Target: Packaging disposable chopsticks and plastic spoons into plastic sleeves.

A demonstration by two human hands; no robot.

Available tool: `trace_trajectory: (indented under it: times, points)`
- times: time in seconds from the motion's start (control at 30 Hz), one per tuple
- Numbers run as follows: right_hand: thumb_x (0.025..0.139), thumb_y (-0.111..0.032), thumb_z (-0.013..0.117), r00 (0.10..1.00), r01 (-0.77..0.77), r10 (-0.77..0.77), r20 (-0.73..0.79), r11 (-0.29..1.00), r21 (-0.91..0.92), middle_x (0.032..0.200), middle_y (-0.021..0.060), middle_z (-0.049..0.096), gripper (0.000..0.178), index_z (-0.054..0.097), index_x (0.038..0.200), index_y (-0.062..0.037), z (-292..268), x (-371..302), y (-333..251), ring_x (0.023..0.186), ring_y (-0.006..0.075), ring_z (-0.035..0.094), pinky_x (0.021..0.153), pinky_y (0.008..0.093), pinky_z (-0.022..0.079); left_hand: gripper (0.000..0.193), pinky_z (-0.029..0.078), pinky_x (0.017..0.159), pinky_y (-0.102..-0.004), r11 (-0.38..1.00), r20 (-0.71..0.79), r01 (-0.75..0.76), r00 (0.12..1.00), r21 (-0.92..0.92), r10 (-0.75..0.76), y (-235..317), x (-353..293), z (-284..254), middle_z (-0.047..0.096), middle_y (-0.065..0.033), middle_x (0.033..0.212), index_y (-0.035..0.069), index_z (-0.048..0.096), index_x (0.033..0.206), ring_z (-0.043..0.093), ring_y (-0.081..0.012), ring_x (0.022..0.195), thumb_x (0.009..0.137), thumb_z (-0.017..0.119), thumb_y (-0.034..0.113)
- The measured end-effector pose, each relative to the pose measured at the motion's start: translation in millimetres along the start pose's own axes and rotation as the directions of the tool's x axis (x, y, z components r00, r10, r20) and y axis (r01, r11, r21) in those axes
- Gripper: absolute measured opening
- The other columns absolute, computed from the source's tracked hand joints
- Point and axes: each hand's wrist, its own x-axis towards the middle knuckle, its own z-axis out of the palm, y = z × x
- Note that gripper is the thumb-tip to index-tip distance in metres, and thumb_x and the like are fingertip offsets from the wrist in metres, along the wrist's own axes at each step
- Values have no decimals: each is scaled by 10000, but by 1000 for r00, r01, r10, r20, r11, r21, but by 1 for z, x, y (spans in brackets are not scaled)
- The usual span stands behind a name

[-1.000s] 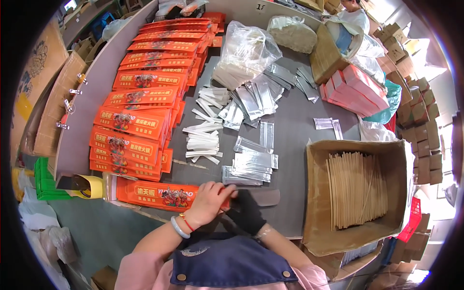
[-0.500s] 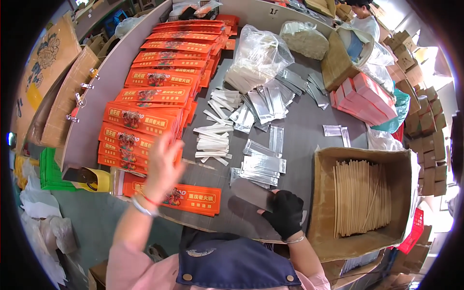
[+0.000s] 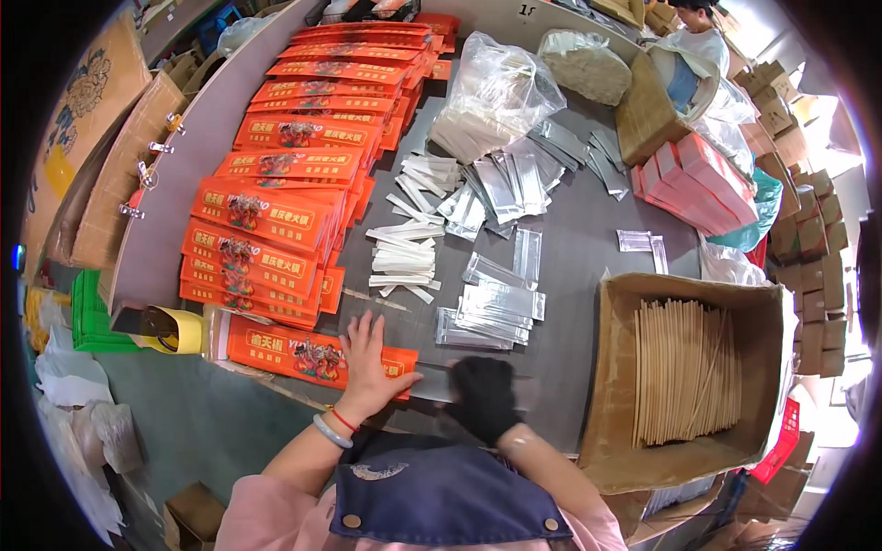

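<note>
A red printed paper sleeve point(image 3: 276, 344) lies flat at the table's front edge. Spread over its right end is my left hand point(image 3: 369, 363), bare, with fingers apart and thumb pointing right. My right hand point(image 3: 482, 395), in a black fingerless glove, is closed and smeared by motion just right of that end. From it a flat grey packet point(image 3: 430, 386) reaches left to the sleeve's end, near my left thumb; whether its tip is inside I cannot tell. Beyond both hands lie silver flat packets point(image 3: 496, 312) and a pile of white paper-wrapped strips point(image 3: 402, 257).
A long overlapping stack of red sleeves point(image 3: 276, 216) fills the table's left side. At right stands a cardboard box point(image 3: 599, 367) of wooden chopsticks point(image 3: 687, 372). Farther back are a clear plastic bag point(image 3: 501, 87) and pink-red bundles point(image 3: 694, 188). Another person point(image 3: 694, 41) is at far right.
My left hand has come down from above the sleeve stack onto the front sleeve. The right hand has moved left with the flat packet, up to the sleeve's right end.
</note>
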Motion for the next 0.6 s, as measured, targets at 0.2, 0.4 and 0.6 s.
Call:
trace_trajectory:
  times: [0.2,0.4,0.6]
  points:
    - [677,-395,827,971,29,-8,-239,996,82,1199,140,576,689,569,1242,-95,-21,4,19,1104,332,519,964,487,357,652,289,1071,-520,978,-99,-208,973,21,209,-10,49,-9,449,-179,1359,36,549,1276,385,-402,1275,732,801,293]
    - [793,-216,751,532,-751,580,-617,660,-27,1137,178,599,448,589,1162,-21,-63,-115,170,1085,361,565,936,431,456,138,410,792,-433,937,-98,-296,943,186,317,-23,119,-10,612,-49,917,86,673,914,551,-289,911,797,715,146]
    - [880,-169,627,372,-928,792,-484,301,-219,1096,198,589,252,588,1072,-10,-67,-147,204,992,376,589,876,466,485,60,444,718,-442,949,-81,-306,947,75,311,-15,128,-9,635,-104,815,60,653,816,604,-307,802,798,703,90]
